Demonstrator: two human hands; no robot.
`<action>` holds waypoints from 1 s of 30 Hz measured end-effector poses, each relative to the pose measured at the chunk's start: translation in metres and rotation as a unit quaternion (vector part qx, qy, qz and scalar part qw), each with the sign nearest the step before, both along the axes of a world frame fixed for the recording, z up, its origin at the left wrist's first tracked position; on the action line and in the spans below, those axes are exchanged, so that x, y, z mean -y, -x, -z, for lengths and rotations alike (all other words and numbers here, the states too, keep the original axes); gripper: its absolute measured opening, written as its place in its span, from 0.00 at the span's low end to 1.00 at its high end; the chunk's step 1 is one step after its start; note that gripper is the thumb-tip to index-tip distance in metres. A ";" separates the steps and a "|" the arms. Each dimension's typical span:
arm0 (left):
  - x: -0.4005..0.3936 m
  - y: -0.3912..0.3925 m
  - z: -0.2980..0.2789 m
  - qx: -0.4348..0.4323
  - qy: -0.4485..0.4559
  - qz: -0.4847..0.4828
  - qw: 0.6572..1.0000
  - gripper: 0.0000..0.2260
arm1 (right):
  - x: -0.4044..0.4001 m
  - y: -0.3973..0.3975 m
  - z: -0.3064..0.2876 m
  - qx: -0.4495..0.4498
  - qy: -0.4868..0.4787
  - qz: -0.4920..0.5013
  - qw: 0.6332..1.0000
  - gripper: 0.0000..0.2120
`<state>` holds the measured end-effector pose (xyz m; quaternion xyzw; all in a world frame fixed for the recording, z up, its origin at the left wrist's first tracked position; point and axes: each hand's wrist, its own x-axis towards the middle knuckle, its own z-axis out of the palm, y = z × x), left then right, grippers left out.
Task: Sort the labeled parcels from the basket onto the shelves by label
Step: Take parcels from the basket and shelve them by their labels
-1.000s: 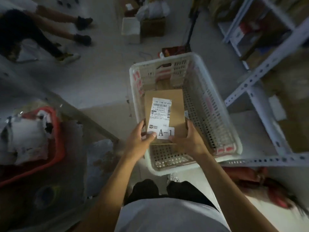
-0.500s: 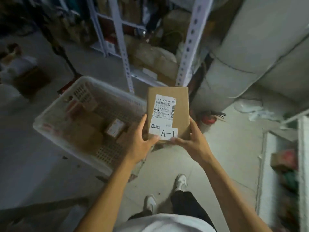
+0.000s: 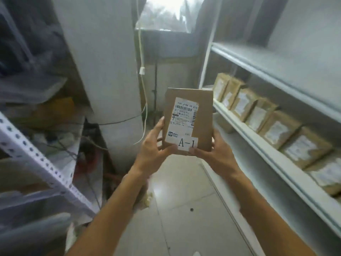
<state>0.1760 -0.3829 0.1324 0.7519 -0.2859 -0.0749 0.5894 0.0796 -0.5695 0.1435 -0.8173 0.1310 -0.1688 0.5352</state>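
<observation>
From the head view, the parcel [image 3: 188, 122] stands upright in mid-air in front of the person, left of the white shelf [image 3: 258, 143], with the left hand [image 3: 153, 146] and right hand [image 3: 214, 150] each clamped on a lower corner. Held only at its bottom edge, it could tip or slip. It could also land on the wrong shelf, since no shelf markings show. The row of parcels [image 3: 273, 126] there has blurred, unreadable labels; the basket is out of view.

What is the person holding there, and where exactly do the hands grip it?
A brown cardboard parcel labelled A-1, held upright in both hands. The left hand grips its lower left edge, the right hand its lower right corner.
</observation>
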 end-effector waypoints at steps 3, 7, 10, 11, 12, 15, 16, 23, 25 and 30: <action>0.070 -0.025 -0.036 0.032 0.025 0.060 0.997 0.39 | 0.057 -0.004 -0.031 0.044 0.017 0.058 0.997 0.40; 0.159 -0.047 -0.072 0.061 0.062 0.127 0.988 0.40 | 0.126 -0.006 -0.071 0.107 0.074 0.120 0.984 0.40; 0.221 -0.059 -0.092 0.050 0.085 0.154 0.983 0.42 | 0.177 -0.007 -0.090 0.121 0.116 0.162 0.972 0.40; 0.240 -0.062 -0.098 0.051 0.090 0.167 0.981 0.42 | 0.194 -0.007 -0.094 0.127 0.119 0.172 0.970 0.39; 0.260 -0.065 -0.103 0.054 0.093 0.181 0.978 0.42 | 0.210 -0.007 -0.097 0.132 0.118 0.179 0.968 0.39; 0.317 -0.067 -0.113 0.063 0.096 0.216 0.970 0.41 | 0.251 -0.001 -0.106 0.130 0.147 0.231 0.953 0.38; 0.335 -0.067 -0.115 0.069 0.097 0.222 0.968 0.41 | 0.264 0.003 -0.108 0.129 0.157 0.252 0.946 0.38; 0.446 -0.061 -0.124 0.065 0.104 0.290 0.949 0.42 | 0.350 0.027 -0.111 0.088 0.198 0.362 0.907 0.37; 0.474 -0.064 -0.122 0.082 0.103 0.299 0.945 0.42 | 0.370 0.028 -0.106 0.061 0.210 0.394 0.893 0.36; 0.536 -0.080 -0.116 0.081 0.103 0.324 0.937 0.39 | 0.416 0.016 -0.092 0.003 0.228 0.457 0.860 0.31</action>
